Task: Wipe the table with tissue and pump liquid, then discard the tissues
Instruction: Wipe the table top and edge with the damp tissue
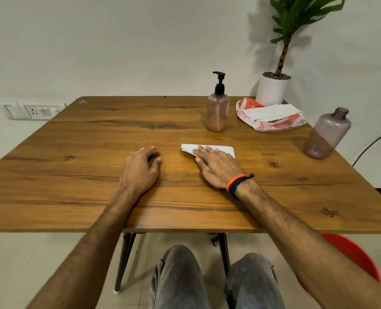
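A folded white tissue [190, 148] lies flat near the middle of the wooden table [73, 175]. My right hand [217, 167], with an orange and black band at the wrist, presses flat on the tissue's near right part, fingers spread over it. My left hand [139, 169] rests on the bare wood a hand's width to the left, fingers loosely curled, holding nothing. A pump bottle [217, 108] with a black pump head and pinkish liquid stands upright behind the tissue. A stack of white tissues [272, 112] lies on an orange and clear plastic pack [274, 127] at the back right.
An open purple bottle without a cap [327, 134] stands near the right edge. A potted plant in a white pot [273, 88] sits at the back right corner. A red stool [354, 257] stands low at the right. A wall socket [32, 111] is at the left.
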`<act>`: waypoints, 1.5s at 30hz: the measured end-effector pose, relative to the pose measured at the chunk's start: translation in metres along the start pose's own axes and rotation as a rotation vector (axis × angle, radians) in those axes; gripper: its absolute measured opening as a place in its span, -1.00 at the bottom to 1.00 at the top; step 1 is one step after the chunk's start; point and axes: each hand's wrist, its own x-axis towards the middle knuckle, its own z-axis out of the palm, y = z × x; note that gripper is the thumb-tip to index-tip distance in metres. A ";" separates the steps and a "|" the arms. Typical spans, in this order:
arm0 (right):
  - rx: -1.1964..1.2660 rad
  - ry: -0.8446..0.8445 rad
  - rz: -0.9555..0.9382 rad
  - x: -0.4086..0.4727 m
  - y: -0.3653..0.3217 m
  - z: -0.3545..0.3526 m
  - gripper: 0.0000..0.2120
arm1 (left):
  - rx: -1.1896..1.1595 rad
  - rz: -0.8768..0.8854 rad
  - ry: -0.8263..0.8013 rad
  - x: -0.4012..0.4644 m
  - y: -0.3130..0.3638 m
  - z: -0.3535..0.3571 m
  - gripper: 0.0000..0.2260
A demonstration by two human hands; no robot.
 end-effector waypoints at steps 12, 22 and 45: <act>0.014 -0.026 -0.128 -0.020 -0.019 0.008 -0.57 | 0.010 -0.013 0.018 0.001 -0.005 0.005 -0.72; 0.060 -0.079 -0.275 -0.048 -0.014 0.007 -0.58 | -0.026 -0.013 0.032 -0.003 -0.004 0.003 -0.67; 1.991 -0.259 0.339 -0.038 -0.005 -0.038 -0.76 | -0.062 0.006 0.043 -0.004 -0.011 0.004 -0.70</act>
